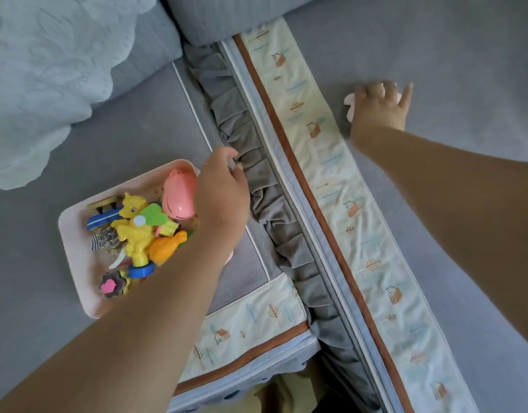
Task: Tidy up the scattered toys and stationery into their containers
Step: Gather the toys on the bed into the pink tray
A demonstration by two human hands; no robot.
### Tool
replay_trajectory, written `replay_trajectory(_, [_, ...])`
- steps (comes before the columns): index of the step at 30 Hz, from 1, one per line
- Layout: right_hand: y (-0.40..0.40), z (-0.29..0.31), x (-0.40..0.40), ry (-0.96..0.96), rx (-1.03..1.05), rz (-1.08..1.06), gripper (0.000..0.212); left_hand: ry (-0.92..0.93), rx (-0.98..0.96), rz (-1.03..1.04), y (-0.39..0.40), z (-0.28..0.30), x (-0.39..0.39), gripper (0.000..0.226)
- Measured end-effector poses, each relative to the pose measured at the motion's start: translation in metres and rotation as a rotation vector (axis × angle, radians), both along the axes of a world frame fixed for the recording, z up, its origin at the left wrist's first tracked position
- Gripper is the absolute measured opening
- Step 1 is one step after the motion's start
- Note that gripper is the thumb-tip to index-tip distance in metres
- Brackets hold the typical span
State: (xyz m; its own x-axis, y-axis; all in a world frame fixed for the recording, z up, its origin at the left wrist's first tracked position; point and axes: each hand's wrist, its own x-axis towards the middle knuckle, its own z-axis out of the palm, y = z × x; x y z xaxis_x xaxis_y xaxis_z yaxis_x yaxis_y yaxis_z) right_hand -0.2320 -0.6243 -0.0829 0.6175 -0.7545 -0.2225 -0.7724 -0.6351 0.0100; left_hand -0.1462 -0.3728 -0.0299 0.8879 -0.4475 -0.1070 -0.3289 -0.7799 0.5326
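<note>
My right hand (381,107) reaches across the patterned border strip (331,162) onto the grey cushion (465,70), fingers curled over one small pale toy (349,106), apparently to grab it for the tray. My left hand (224,192) hovers at the pink tray (75,254) edge, fingers loosely bent; whether it pinches anything I cannot tell. The tray already holds one yellow figure (136,231), one pink pig-like toy (179,195) and several smaller bits, too jumbled to count.
</note>
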Motion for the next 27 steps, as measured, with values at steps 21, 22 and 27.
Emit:
replay_trajectory(21, [0.223, 0.067, 0.055, -0.43, 0.767, -0.158, 0.065, 0.138, 0.155, 0.222, 0.127, 0.013, 0.014, 0.029])
replay_trajectory(22, [0.238, 0.068, 0.06, -0.408, 0.787, -0.141, 0.067, 0.139, 0.166, 0.228, 0.138, 0.014, 0.015, 0.03])
replay_trajectory(27, [0.28, 0.058, 0.056, -0.283, 0.557, -0.215, 0.051, 0.194, 0.176, 0.174, 0.186, 0.019, 0.012, 0.034])
